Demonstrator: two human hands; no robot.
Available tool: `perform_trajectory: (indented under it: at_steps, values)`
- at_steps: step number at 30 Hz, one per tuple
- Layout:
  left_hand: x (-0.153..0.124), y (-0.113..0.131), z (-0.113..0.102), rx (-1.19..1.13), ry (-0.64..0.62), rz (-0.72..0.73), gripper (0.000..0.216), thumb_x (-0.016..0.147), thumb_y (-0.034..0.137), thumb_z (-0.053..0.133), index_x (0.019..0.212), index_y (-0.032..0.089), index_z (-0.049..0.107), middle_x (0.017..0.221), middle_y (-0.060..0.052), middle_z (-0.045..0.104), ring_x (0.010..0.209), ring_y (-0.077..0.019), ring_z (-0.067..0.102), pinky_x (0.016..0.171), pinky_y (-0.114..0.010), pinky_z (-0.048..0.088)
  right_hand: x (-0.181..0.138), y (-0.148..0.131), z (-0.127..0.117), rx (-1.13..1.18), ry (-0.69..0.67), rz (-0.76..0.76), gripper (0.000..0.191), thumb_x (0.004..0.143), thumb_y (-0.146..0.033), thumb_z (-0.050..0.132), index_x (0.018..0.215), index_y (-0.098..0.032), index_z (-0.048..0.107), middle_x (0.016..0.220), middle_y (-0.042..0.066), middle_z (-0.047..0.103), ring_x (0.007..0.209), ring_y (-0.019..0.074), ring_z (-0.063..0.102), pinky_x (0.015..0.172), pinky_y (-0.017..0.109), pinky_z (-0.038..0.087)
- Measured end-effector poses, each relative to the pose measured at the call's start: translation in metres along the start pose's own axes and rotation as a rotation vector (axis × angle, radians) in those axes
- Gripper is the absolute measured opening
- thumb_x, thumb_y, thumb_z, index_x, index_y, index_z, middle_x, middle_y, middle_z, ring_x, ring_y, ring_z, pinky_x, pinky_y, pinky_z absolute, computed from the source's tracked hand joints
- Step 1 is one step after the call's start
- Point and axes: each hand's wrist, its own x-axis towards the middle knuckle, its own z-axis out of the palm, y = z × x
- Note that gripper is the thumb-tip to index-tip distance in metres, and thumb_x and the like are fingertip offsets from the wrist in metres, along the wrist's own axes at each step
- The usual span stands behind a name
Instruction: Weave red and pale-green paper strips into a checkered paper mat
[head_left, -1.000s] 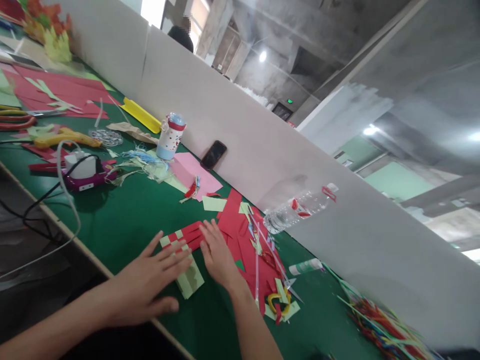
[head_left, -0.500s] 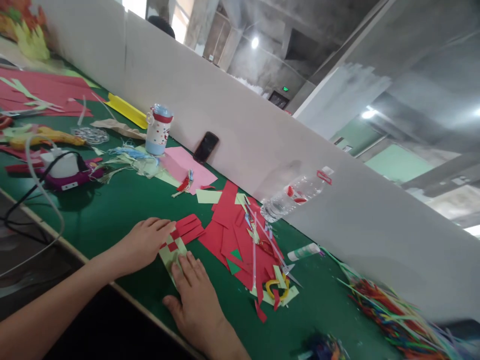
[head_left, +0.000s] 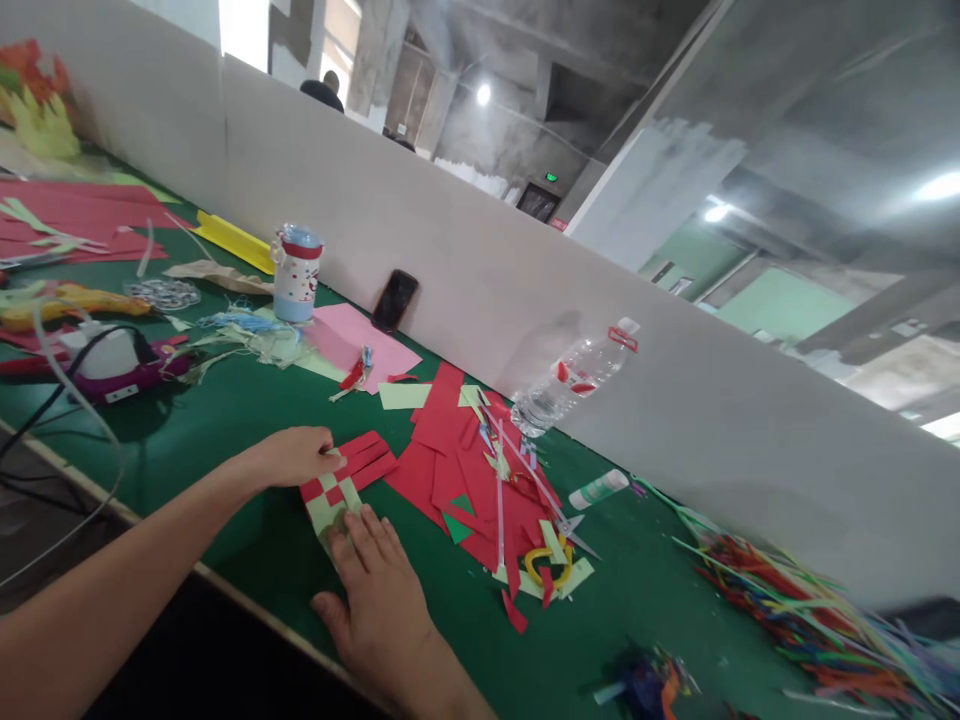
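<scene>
Nearest us, the right hand (head_left: 379, 590) lies palm down on the tabletop (head_left: 217, 415), its fingers extended and only slightly parted, resting over the pale green ends of a woven paper piece (head_left: 325, 488) without gripping anything. Just beyond, at the piece's upper left edge, the left hand (head_left: 296, 457) has its fingers bent over the red strips; we cannot tell how tightly they close, or whether they pinch the paper or merely press it.

We judge that the step in hand is snugging and straightening the interlaced strips. To our minds the next move calls for a steady right palm and light left fingers, since a hard tug could crease the paper or pull a strip out of line.

The piece lies between the hands, flat as far as we can see: a small red and pale green check at its middle, loose red strips fanning away from us, green ones running under the right hand. Beyond it we see red paper scraps (head_left: 442, 475), then a phone (head_left: 395, 300) near the partition (head_left: 450, 260).
</scene>
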Motion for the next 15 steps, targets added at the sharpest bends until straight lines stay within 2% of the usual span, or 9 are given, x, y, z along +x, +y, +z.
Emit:
perform_trajectory:
  at_steps: [7, 10, 13, 15]
  values:
    - [-0.011, -0.003, -0.002, -0.347, -0.093, 0.053, 0.026, 0.092, 0.037, 0.062, 0.106, 0.015, 0.062, 0.098, -0.003, 0.067, 0.083, -0.0166, 0.065, 0.074, -0.035, 0.056, -0.002, -0.001, 0.0, 0.051, 0.034, 0.003, 0.058, 0.097, -0.048, 0.05, 0.148, -0.022, 0.04, 0.158, 0.008, 0.034, 0.149, 0.0266, 0.02, 0.122, 0.048, 0.02]
    - [-0.02, 0.0, 0.002, -0.501, -0.106, 0.059, 0.032, 0.082, 0.03, 0.068, 0.108, 0.016, 0.056, 0.087, 0.0, 0.068, 0.074, -0.017, 0.066, 0.067, -0.031, 0.053, -0.001, -0.001, -0.006, 0.11, 0.018, -0.003, 0.058, 0.095, -0.045, 0.055, 0.147, -0.021, 0.043, 0.157, 0.01, 0.036, 0.148, 0.0296, 0.022, 0.121, 0.051, 0.02]
    - [-0.025, 0.0, 0.006, -0.605, -0.083, 0.064, 0.048, 0.069, 0.03, 0.071, 0.11, 0.019, 0.048, 0.077, 0.003, 0.068, 0.07, -0.0215, 0.067, 0.061, -0.029, 0.049, 0.001, 0.002, -0.017, 0.263, 0.07, 0.012, 0.058, 0.091, -0.04, 0.061, 0.143, -0.018, 0.048, 0.154, 0.013, 0.039, 0.147, 0.0321, 0.025, 0.119, 0.051, 0.023]
    - [-0.028, -0.002, 0.005, -0.659, -0.069, 0.075, 0.054, 0.066, 0.033, 0.071, 0.112, 0.02, 0.045, 0.077, 0.003, 0.068, 0.073, -0.0237, 0.068, 0.062, -0.029, 0.048, 0.005, 0.009, -0.025, 0.489, 0.184, 0.13, 0.051, 0.088, -0.038, 0.063, 0.134, -0.016, 0.056, 0.149, 0.014, 0.047, 0.142, 0.0316, 0.034, 0.118, 0.049, 0.027]
